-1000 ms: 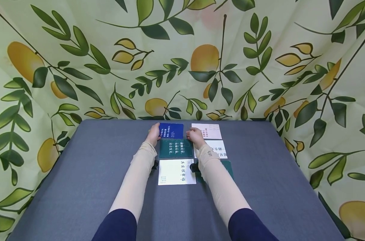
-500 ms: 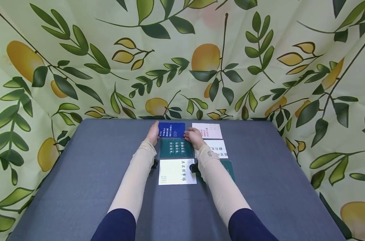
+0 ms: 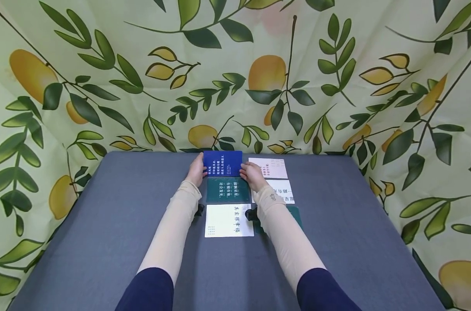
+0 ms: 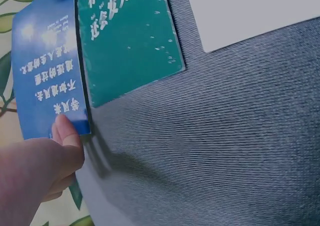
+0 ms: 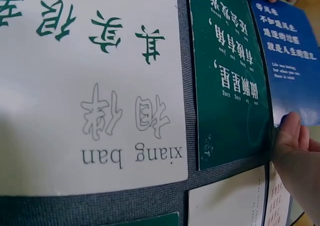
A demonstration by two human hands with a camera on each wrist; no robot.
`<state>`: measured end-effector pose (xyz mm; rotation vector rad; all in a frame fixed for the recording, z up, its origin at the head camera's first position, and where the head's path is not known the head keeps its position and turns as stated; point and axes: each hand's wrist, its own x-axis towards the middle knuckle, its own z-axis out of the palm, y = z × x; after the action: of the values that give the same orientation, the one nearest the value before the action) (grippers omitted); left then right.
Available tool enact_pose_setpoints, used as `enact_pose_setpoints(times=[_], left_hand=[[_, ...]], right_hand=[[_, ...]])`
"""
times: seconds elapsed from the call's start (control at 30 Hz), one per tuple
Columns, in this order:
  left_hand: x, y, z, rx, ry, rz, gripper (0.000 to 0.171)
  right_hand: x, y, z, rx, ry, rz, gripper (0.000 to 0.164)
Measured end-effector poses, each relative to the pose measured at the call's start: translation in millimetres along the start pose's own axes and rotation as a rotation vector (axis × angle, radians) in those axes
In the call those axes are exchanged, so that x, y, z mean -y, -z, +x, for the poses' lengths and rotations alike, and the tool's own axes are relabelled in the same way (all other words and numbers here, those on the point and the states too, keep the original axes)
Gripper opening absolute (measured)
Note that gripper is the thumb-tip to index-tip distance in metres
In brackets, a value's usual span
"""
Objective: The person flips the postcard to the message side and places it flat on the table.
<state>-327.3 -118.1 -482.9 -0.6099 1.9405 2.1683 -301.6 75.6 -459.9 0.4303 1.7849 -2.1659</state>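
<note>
A blue card (image 3: 224, 163) with white Chinese lettering is at the far end of the table, its far edge tilted up. My left hand (image 3: 196, 170) pinches its left end; in the left wrist view the thumb lies on the printed face and the other fingers are partly hidden. At the opposite end, my right hand (image 3: 254, 176) pinches the card, with its thumb (image 5: 290, 126) on the face. Just nearer than the blue card lies a dark green card (image 3: 228, 190) with white lettering. A white card (image 3: 220, 220) with green characters lies closest to me.
A second column of cards lies to the right: a pale pink card (image 3: 274, 167) at the back, a white card (image 3: 284, 190) partly under my right wrist, and a green card (image 3: 295, 216) mostly hidden by my forearm. A leaf-patterned cloth (image 3: 220, 65) hangs behind the grey table (image 3: 122, 237).
The blue card's far edge has risen and its face has turned more toward me. My right hand shifted slightly left, then back right, and now grips the card's right end.
</note>
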Motion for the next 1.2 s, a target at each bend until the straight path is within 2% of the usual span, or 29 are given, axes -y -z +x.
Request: enact_pose_setpoints(times=[0.03, 0.07, 0.1, 0.2, 0.3, 0.43, 0.53, 0.8, 1.07, 1.2], left_hand=[[-16.5, -5.1, -30.4, 0.008, -0.005, 0.012, 0.06], [-30.3, -8.6, -54.6, 0.021, -0.006, 0.024, 0.058], [-39.2, -11.0, -70.2, 0.028, -0.018, 0.032, 0.056], [-50.4, -13.8, -89.3, 0.053, -0.068, 0.054, 0.054], [-49.3, -13.0, -82.6, 0.055, -0.104, 0.051, 0.052], [-39.2, -11.0, -62.6, 0.045, -0.129, 0.049, 0.053], [-30.2, -10.9, -51.8, 0.025, -0.166, 0.074, 0.053], [-19.7, -10.7, -46.9, -0.067, -0.283, 0.117, 0.036], [-15.0, -9.8, -46.6, -0.07, -0.301, 0.135, 0.03], [-12.3, -9.8, -47.2, -0.086, -0.314, 0.186, 0.027]], right_hand=[[0, 1, 1, -0.004, 0.009, -0.009, 0.051], [0, 1, 1, -0.01, 0.017, -0.014, 0.05], [0, 2, 1, -0.015, 0.025, -0.013, 0.049], [1, 3, 2, -0.037, 0.055, -0.002, 0.049], [2, 4, 2, -0.06, 0.077, 0.009, 0.053], [3, 5, 1, -0.046, 0.1, 0.004, 0.062], [3, 6, 2, -0.025, 0.118, 0.01, 0.064], [-1, 8, 0, -0.023, 0.114, -0.024, 0.053], [-5, 8, 1, -0.058, 0.183, 0.046, 0.049], [-6, 9, 3, -0.102, 0.212, 0.079, 0.05]])
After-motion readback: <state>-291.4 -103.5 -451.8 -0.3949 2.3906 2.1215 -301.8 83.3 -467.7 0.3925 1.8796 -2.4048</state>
